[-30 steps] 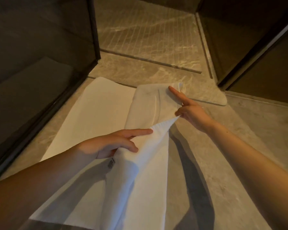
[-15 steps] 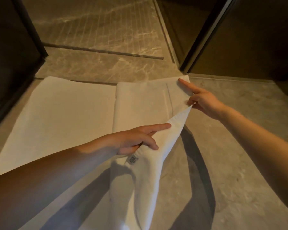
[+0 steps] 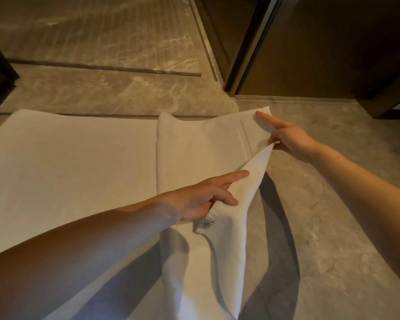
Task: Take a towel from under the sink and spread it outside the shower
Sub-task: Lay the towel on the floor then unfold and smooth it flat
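Your left hand (image 3: 208, 197) is pinched on the raised near edge of the white towel (image 3: 79, 162), which lies half unfolded on the floor (image 3: 333, 227) by the shower threshold, while your right hand (image 3: 289, 139) grips its far corner.

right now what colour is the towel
Plain white towel, best seen in the head view.

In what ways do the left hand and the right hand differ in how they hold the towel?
The left hand grips a lifted fold of the towel near its label, while the right hand pinches the far end of that fold. The left hand is nearer the camera; the right hand reaches further, with its index finger laid on the towel's far corner. Both hold the same raised white fold.
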`<state>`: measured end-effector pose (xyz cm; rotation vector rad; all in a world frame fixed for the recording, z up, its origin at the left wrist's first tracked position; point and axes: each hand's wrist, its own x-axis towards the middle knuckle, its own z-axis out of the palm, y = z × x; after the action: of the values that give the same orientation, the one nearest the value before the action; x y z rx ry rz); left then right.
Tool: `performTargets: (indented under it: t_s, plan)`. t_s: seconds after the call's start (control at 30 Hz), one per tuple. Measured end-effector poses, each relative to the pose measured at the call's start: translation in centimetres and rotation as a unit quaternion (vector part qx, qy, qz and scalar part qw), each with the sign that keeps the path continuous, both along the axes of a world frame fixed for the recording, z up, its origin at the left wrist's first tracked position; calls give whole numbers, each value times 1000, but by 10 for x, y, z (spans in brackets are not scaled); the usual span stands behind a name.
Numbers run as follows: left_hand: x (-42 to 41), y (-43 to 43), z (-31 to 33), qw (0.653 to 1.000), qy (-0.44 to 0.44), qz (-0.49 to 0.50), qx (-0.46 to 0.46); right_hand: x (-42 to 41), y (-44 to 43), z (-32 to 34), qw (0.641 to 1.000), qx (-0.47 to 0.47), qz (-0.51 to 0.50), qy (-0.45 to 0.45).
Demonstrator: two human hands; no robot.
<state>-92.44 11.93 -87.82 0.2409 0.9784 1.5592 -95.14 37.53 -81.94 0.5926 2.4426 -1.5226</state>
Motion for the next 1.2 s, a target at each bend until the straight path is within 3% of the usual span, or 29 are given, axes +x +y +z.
performTargets:
  t_s: [0.2,0.43,0.6,0.8,0.93,1.07,1.13,1.17,1.2]
  plan:
    - [8,35,3,1000,12,-5,2,5,18,4,999,2,-46,8]
    - [15,68,-4,1000,13,-14,3,7,47,10,999,33,0,4]
    - [18,76,-25,996,57,2,-75,0,51,-16,999,38,22,-14]
    - [11,60,-48,961,209,-1,-182,-5,50,-62,993,93,41,-62]
    - [8,57,-55,951,245,-18,-190,2,46,-81,982,165,85,-45]
    - [2,57,-55,939,290,-32,-180,5,40,-80,979,189,66,-24]
    - [-4,47,-51,906,381,-1,-184,5,28,-77,958,285,34,5]
    - [-10,38,-49,857,476,11,-195,5,20,-75,935,353,9,23]
    - [-16,28,-50,787,579,14,-213,6,9,-73,912,408,-7,41]
